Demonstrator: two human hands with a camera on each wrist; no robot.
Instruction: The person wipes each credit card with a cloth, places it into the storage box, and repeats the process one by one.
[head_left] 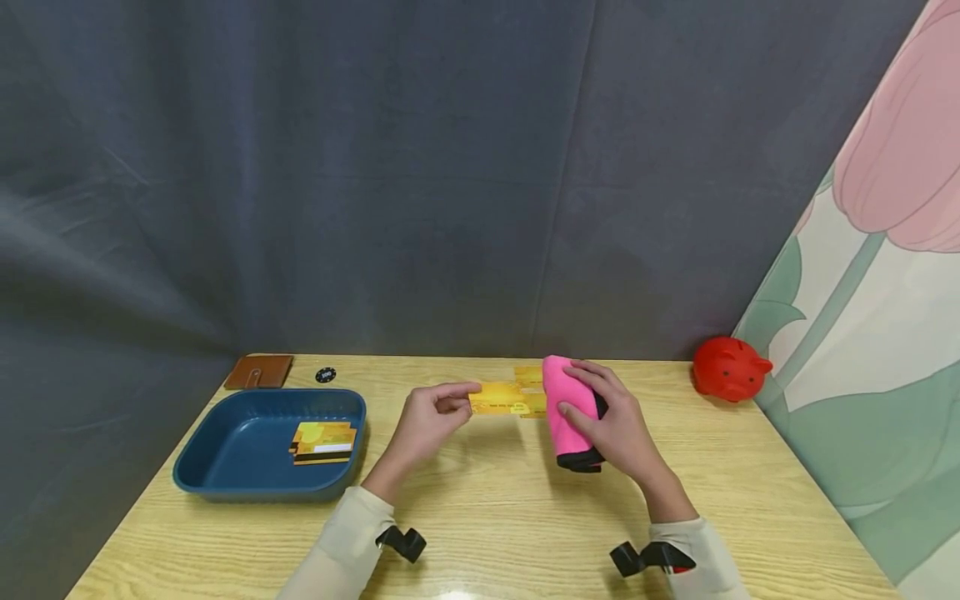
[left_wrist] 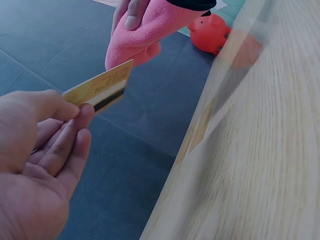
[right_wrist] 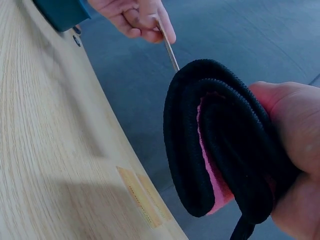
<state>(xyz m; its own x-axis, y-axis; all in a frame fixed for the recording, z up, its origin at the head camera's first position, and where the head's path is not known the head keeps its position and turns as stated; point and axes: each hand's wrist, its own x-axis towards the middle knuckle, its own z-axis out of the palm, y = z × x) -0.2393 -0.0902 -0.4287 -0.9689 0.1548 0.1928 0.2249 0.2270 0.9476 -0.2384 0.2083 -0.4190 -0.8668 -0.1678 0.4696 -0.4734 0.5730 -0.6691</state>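
Note:
My left hand [head_left: 422, 427] pinches a yellow bank card [head_left: 491, 398] by its left end, between thumb and fingers. In the left wrist view the card's printed side with a black stripe shows, raised above the table. My right hand [head_left: 618, 429] grips a folded pink cloth [head_left: 558, 408] with black edging, its thumb on the near side. The right wrist view shows the cloth's thick black folded layers [right_wrist: 187, 145] end-on. The card's far end reaches to the cloth in the head view. Behind them, more yellow cards [head_left: 528, 374] lie on the table, partly hidden.
A blue tray [head_left: 255, 495] stands at the left with several yellow cards [head_left: 324, 442] inside. Behind it are a brown wallet [head_left: 258, 372] and a black round chip [head_left: 326, 375]. At the back right sits a red piggy bank [head_left: 729, 369]. A dark curtain [head_left: 420, 208] hangs behind the table.

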